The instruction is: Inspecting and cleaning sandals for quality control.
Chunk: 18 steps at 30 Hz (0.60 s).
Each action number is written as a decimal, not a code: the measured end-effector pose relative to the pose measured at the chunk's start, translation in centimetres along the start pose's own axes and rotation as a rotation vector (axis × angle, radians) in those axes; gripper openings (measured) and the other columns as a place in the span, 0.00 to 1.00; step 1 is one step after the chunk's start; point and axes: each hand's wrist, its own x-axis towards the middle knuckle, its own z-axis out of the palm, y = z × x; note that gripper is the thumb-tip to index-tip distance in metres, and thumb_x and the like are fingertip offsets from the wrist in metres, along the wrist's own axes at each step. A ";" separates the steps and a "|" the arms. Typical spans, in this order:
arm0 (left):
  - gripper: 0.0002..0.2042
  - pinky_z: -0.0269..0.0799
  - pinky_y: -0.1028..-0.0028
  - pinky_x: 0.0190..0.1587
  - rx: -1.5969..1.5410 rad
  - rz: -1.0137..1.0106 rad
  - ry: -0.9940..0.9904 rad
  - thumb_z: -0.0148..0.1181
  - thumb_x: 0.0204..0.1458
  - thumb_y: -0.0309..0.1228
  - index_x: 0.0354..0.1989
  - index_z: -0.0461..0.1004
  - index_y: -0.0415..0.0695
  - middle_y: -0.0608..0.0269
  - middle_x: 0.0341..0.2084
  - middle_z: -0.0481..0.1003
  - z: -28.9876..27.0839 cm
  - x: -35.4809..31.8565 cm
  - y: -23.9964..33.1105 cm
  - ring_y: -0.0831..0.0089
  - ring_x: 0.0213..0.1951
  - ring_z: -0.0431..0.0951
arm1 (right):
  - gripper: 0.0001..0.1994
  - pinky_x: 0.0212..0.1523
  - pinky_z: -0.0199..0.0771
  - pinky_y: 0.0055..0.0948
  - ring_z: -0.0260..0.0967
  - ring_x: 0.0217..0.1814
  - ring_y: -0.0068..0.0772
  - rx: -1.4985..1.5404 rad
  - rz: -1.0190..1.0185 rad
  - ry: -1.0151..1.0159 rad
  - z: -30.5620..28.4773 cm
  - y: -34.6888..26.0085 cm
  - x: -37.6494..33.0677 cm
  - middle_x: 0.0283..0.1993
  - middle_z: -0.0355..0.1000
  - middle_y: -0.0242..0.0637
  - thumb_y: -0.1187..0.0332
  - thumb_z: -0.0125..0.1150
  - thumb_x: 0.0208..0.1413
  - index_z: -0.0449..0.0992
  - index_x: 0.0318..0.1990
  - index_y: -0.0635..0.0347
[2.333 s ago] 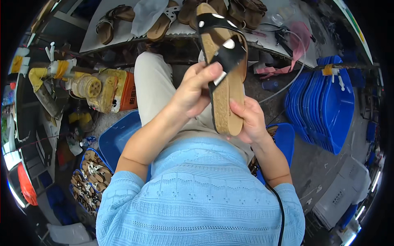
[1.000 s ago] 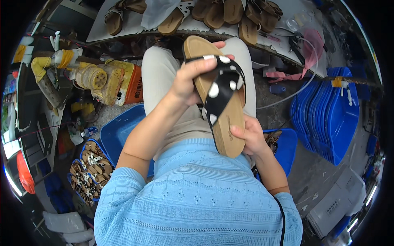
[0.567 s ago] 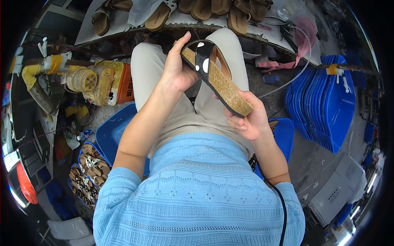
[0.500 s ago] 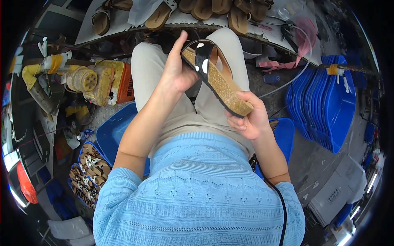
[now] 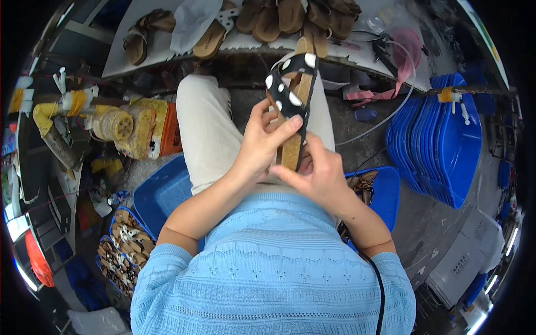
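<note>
Nearest: my light-blue knitted sweater. In front of it, my right hand grips the near end, apparently the heel, of a tan, cork-sided sandal with white-spotted black straps; its thumb lies across the cork and its fingers go partly out of sight behind. My left hand also grasps the sandal, farther up, its thumb pressed by the lower strap.

Position: sandal aloft between both hands, mostly ahead of them. Long axis runs from the right hand away from me, leaning slightly right at the far end. It appears rolled on edge, straps leftward, dark sole edge rightward. Right hand nearer the heel, left hand nearer the straps.

Change from half a second ago: the axis then slanted from upper left to lower right, with the left hand by the far end, thumb raised; it has since come down toward the middle.

Beyond and below: beige trousers, a blue plastic basin at left. Farthest: a pale, ragged-edged bench bearing brown-soled sandals. Gap between bench and far tip: cannot tell.
</note>
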 end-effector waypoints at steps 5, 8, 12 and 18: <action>0.38 0.71 0.69 0.51 0.071 0.086 -0.033 0.70 0.46 0.31 0.61 0.51 0.33 0.47 0.49 0.65 0.2 1.1 -0.9 0.65 0.51 0.71 | 0.33 0.26 0.73 0.23 0.72 0.25 0.29 0.139 -0.010 -0.064 -2.8 1.5 -0.6 0.28 0.71 0.41 0.62 0.70 0.47 0.62 0.58 0.68; 0.42 0.68 0.65 0.53 0.570 0.439 -0.195 0.75 0.37 0.36 0.59 0.55 0.36 0.48 0.50 0.68 0.4 1.3 -1.3 0.62 0.52 0.71 | 0.28 0.26 0.73 0.23 0.71 0.25 0.26 0.611 0.179 0.388 -6.2 3.8 -1.5 0.30 0.72 0.39 0.67 0.62 0.55 0.59 0.61 0.66; 0.44 0.66 0.63 0.55 1.195 0.821 -0.517 0.78 0.30 0.40 0.58 0.61 0.38 0.48 0.50 0.68 4.1 0.5 1.5 0.53 0.52 0.70 | 0.24 0.42 0.75 0.27 0.73 0.42 0.29 0.859 0.226 0.612 -10.7 5.2 -3.2 0.45 0.73 0.41 0.74 0.55 0.58 0.59 0.61 0.67; 0.46 0.61 0.56 0.59 1.305 0.983 -0.919 0.75 0.35 0.44 0.62 0.58 0.38 0.44 0.59 0.59 13.2 0.7 3.8 0.49 0.59 0.63 | 0.22 0.53 0.71 0.32 0.70 0.52 0.33 0.674 0.296 1.258 -15.9 7.5 -13.4 0.51 0.71 0.43 0.76 0.58 0.53 0.68 0.57 0.67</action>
